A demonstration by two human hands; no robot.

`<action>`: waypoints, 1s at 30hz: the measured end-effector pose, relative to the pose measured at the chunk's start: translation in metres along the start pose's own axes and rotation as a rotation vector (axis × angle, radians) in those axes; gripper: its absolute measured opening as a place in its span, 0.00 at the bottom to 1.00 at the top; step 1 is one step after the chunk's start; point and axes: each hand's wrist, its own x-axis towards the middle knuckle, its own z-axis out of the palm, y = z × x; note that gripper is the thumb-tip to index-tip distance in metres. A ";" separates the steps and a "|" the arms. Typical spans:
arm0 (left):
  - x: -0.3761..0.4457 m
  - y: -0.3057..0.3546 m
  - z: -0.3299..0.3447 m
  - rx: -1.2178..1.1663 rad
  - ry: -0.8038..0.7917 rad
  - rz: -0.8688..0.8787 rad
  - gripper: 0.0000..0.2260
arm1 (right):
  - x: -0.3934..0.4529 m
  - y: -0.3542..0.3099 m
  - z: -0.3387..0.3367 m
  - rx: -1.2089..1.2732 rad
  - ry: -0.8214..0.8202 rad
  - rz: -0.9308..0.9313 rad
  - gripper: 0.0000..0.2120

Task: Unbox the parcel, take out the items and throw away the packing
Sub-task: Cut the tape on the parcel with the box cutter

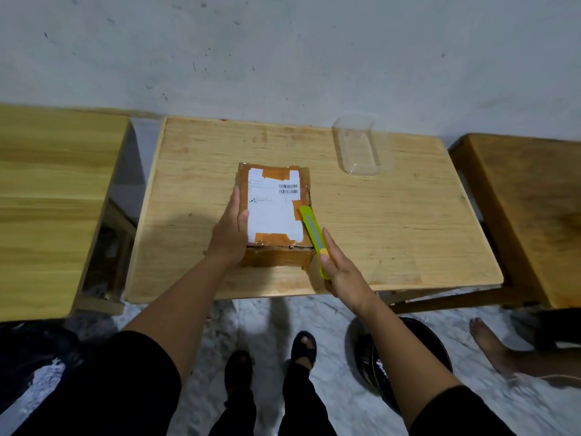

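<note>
A brown cardboard parcel [276,212] with a white shipping label and orange tape lies in the middle of the small wooden table [393,221]. My left hand [229,231] rests flat against the parcel's left side, thumb on the top. In my right hand [342,269] I grip a lime-green utility knife [312,231]. Its tip lies along the parcel's right top edge, near a strip of tape. The parcel's flaps are closed.
A clear plastic tray [358,146] lies at the back right of the table. Wooden tables stand at left [53,199] and right [528,215]. A black bin with a bag [405,357] sits on the floor under my right arm. Another person's bare foot [490,347] is at right.
</note>
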 end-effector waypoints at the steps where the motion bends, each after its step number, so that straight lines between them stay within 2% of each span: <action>1: 0.000 0.001 0.000 0.003 -0.001 0.003 0.23 | 0.000 0.003 -0.001 0.028 -0.025 0.018 0.23; 5: -0.001 0.002 0.000 -0.012 -0.012 -0.006 0.22 | 0.006 0.011 -0.010 0.052 -0.002 -0.007 0.23; 10: 0.000 0.000 0.002 -0.038 0.007 -0.038 0.22 | 0.043 0.003 -0.027 0.113 0.153 -0.057 0.22; 15: 0.002 -0.001 0.006 -0.014 0.020 -0.085 0.22 | 0.102 -0.011 -0.047 0.074 0.252 -0.044 0.23; 22: 0.004 0.000 0.010 0.009 0.071 -0.130 0.24 | 0.179 -0.021 -0.067 -0.008 0.250 -0.029 0.23; 26: 0.000 0.002 0.009 -0.129 0.091 -0.163 0.22 | 0.214 -0.033 -0.075 -0.170 0.282 -0.028 0.24; 30: 0.001 0.003 0.009 -0.095 0.098 -0.162 0.22 | 0.235 -0.035 -0.084 -0.312 0.242 -0.011 0.24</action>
